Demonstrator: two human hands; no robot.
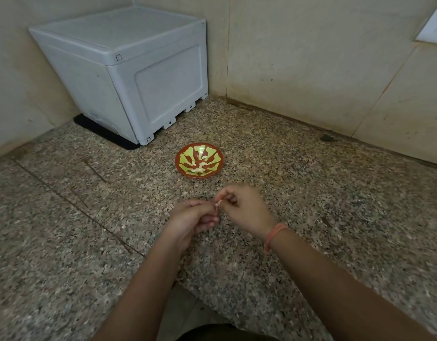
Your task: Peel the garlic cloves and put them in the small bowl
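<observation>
Left hand (194, 216) and right hand (244, 207) meet above granite counter (89, 242), fingertips of both pinching one small garlic clove (217, 204), small bowl (199, 160) just beyond hands, pale peeled cloves (200, 168) inside, grey box (129, 77) in corner.

Here's the left forearm (143, 279) and the right forearm (340, 279), both bare to the near edge. On the right wrist, a thin orange-pink thread band (275, 236), snug. Lowest in view, a strip of dark clothing (212, 334).
</observation>
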